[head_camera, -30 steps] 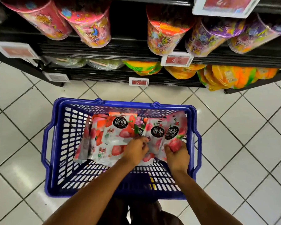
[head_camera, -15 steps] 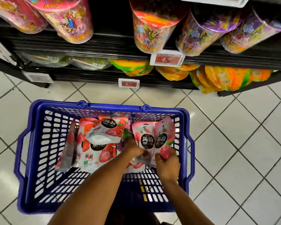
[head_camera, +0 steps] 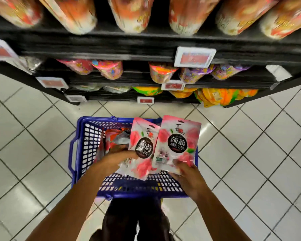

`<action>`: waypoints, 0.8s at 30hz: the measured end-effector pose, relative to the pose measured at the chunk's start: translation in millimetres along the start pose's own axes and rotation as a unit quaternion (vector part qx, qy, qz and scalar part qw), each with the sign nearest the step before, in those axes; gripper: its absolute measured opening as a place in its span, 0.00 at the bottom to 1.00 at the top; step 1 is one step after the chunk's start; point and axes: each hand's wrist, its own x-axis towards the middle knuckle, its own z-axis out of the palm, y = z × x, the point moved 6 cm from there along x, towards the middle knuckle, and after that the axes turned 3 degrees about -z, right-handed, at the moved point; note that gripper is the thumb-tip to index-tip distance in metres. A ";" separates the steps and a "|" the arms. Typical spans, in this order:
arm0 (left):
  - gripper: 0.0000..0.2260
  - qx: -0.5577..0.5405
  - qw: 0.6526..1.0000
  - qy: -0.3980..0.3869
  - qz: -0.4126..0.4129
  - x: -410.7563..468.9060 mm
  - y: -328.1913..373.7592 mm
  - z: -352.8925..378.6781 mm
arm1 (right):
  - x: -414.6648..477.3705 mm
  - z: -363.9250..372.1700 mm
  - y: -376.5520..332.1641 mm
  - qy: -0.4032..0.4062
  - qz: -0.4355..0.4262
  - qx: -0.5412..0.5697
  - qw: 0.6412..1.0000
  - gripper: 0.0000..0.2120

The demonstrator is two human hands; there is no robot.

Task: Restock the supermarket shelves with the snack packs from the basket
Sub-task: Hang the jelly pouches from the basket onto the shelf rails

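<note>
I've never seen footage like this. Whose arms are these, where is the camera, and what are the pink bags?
No machine here: these are a person's bare arms, filmed by a wide-angle camera worn on their head, looking down. On the tiled floor stands a blue basket with snack packs inside. The right hand pinches one pink pack by its lower edge; the left hand holds a second pack beside it, both raised over the basket. Ahead, the shelves carry colourful tubs and orange bags, partly blurred.
</note>
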 end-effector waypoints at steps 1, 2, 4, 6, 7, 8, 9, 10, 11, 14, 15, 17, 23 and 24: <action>0.13 -0.017 1.000 -0.012 -0.004 -27.6 9.6 -3.6 | -22.4 11.2 -10.9 -0.039 0.000 0.013 0.999 0.26; 0.13 -0.032 0.999 -0.024 -0.001 -56.8 21.5 -7.0 | -47.7 23.9 -24.1 -0.074 -0.002 0.021 0.997 0.25; 0.10 -0.056 0.997 -0.048 0.023 -112.5 46.4 -10.6 | -95.3 48.1 -50.8 -0.118 -0.020 0.025 0.993 0.23; 0.21 -0.081 0.994 -0.061 0.046 -171.1 75.2 -13.4 | -151.5 77.0 -91.2 -0.137 -0.059 -0.004 0.989 0.19; 0.26 -0.090 0.993 -0.060 0.055 -204.0 90.6 -13.7 | -182.9 90.6 -112.2 -0.144 -0.083 -0.028 0.986 0.16; 0.28 -0.107 0.989 -0.067 0.071 -231.4 104.6 -14.0 | -211.5 103.2 -132.1 -0.148 -0.105 -0.049 0.982 0.14; 0.26 -0.124 0.985 -0.071 0.092 -259.4 120.9 -12.8 | -236.4 114.1 -150.1 -0.151 -0.124 -0.062 0.979 0.14; 0.26 -0.130 0.981 -0.082 0.123 -290.1 140.1 -12.3 | -264.9 125.9 -169.2 -0.153 -0.146 -0.068 0.975 0.14; 0.28 -0.133 0.976 -0.088 0.152 -319.1 157.6 -11.4 | -289.3 135.2 -185.7 -0.154 -0.169 -0.069 0.971 0.14; 0.35 -0.121 0.959 -0.103 0.233 -397.0 201.7 -13.2 | -361.9 165.2 -227.5 -0.168 -0.246 -0.068 0.952 0.10; 0.36 -0.109 0.956 -0.100 0.252 -426.3 215.7 -13.4 | -386.2 174.1 -239.8 -0.171 -0.268 -0.065 0.946 0.09; 0.32 -0.090 0.948 -0.105 0.286 -473.7 235.7 -12.6 | -431.5 189.2 -261.4 -0.164 -0.319 -0.068 0.931 0.08; 0.42 -0.079 0.904 -0.119 0.404 -582.2 280.9 -11.4 | -543.0 216.7 -310.1 -0.157 -0.463 -0.074 0.869 0.27; 0.43 -0.072 0.896 -0.128 0.419 -591.0 286.0 -11.9 | -554.4 217.0 -313.8 -0.158 -0.471 -0.074 0.865 0.29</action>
